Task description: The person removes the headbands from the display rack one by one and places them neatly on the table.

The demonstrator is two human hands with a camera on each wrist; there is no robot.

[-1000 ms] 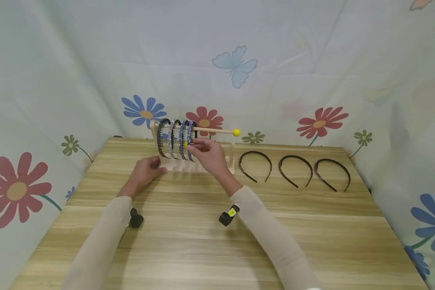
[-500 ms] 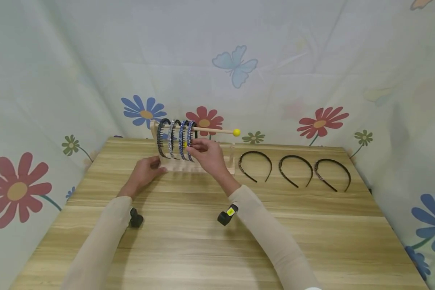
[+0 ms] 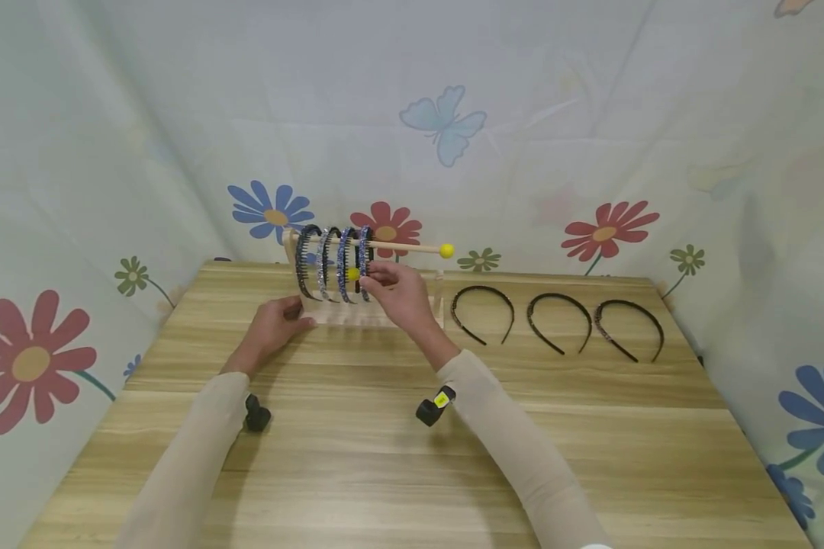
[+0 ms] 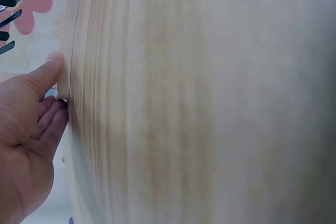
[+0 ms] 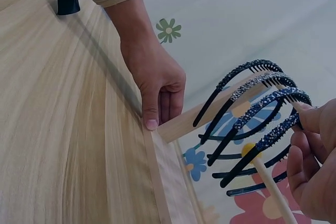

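Flowery fabric backdrop (image 3: 522, 69) all around, with a wood-grain desk (image 3: 384, 457) in front of it. Toward the back stood a wooden stand (image 3: 357, 314) with four headbands (image 3: 343, 259) lined up along its upper rod (image 3: 412, 247), yellow ball (image 3: 447, 250) on the tip. Three loose headbands (image 3: 559, 296) lay in a row on the desk, right of the stand and well away from both hands.

Left hand (image 3: 271, 328) had thumb and fingers gripping the near left corner of the base, bracing it I'd say. Right hand (image 3: 401, 297) had the sparkly blue headband (image 5: 278, 132) pinched between thumb and fingers. That was the one closest to the ball end, just beside its neighbour. Fingers covered part of it, so I couldn't tell exactly how it sat on the rod.

My read: the step was settling that fourth one into line. Next move called for evening out its gap, then a gentle release so the comb teeth didn't snag the next one over. After that, reaching for the nearest loose one seemed logical, base held firm meanwhile
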